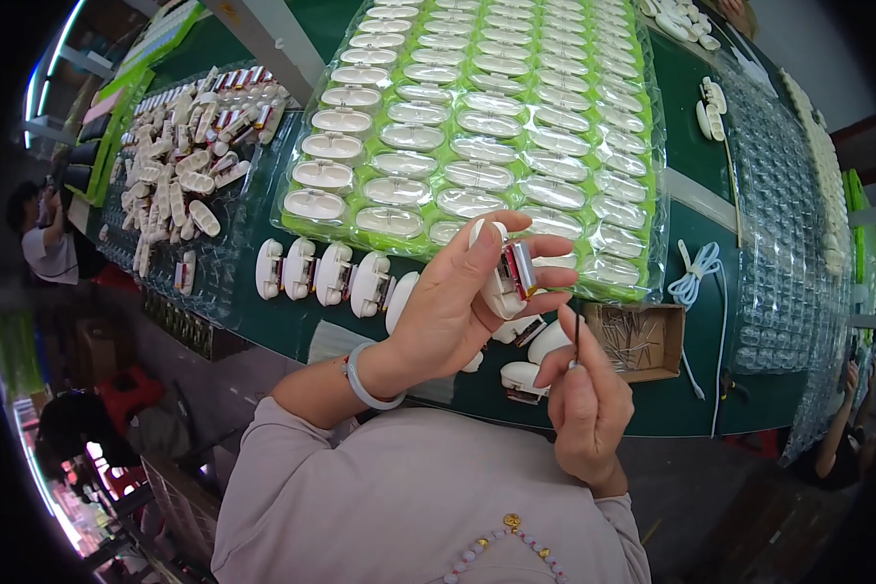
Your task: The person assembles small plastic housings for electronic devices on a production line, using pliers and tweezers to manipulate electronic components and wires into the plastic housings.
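My left hand (443, 316) is raised over the near edge of the bench, its thumb and fingers closed round a small white oval plastic case (502, 292). On the side of that case shows a silver, red and dark insert, partly hidden by the fingers. Just right of it, my right hand (591, 414) pinches a thin dark rod (577, 336) pointing upward; its exact kind cannot be made out. Similar white cases (334, 273) stand in a row left of my left hand. More lie under and between the hands, among them one white case (524, 378) beside my right fingers.
A green tray (399, 245) under clear plastic holds rows of white cases. Nearby are a cardboard box (649, 374) of thin metal pins and a coiled white cable (696, 273). A pile of cases (180, 175) lies left, clear blister trays (779, 234) right. Another person (51, 238) sits far left.
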`<state>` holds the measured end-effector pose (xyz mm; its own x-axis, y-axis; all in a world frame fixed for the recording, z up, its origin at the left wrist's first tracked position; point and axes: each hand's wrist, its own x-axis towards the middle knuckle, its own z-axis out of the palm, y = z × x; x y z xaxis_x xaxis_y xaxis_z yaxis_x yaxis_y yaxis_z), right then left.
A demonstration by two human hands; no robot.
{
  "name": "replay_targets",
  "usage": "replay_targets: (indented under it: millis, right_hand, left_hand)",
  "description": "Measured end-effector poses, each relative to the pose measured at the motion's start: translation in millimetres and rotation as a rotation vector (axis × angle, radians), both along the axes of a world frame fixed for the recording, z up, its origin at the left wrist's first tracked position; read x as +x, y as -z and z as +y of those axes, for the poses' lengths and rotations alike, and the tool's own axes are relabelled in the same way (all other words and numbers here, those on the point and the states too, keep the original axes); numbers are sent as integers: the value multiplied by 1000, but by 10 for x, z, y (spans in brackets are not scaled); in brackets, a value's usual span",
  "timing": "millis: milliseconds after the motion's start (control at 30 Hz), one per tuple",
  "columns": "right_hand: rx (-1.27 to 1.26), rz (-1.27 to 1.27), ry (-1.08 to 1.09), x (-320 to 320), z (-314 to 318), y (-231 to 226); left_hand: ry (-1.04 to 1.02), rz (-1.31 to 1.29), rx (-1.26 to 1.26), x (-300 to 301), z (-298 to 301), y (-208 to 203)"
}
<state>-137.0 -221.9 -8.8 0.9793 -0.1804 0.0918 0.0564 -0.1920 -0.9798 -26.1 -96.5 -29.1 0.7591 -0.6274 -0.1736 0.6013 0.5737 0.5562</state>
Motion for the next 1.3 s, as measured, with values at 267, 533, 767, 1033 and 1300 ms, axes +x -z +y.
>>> replay_targets:
  millis: [267, 533, 767, 1033, 1300]
  right_hand:
    - [-241, 60, -118, 89, 143, 26]
    - [-230, 66, -72, 101, 151, 53]
    - [-148, 100, -64, 107, 144, 44]
    - [-117, 40, -43, 113, 167, 129]
    - [-184, -51, 35, 71, 240, 153]
  left_hand:
    - [50, 196, -135, 65, 45, 23]
    - [-3, 156, -67, 23, 24, 13]
    - [-35, 118, -103, 14, 4, 39]
    - [-60, -6, -128, -31, -39, 114]
    - [-81, -101, -38, -122, -60, 118]
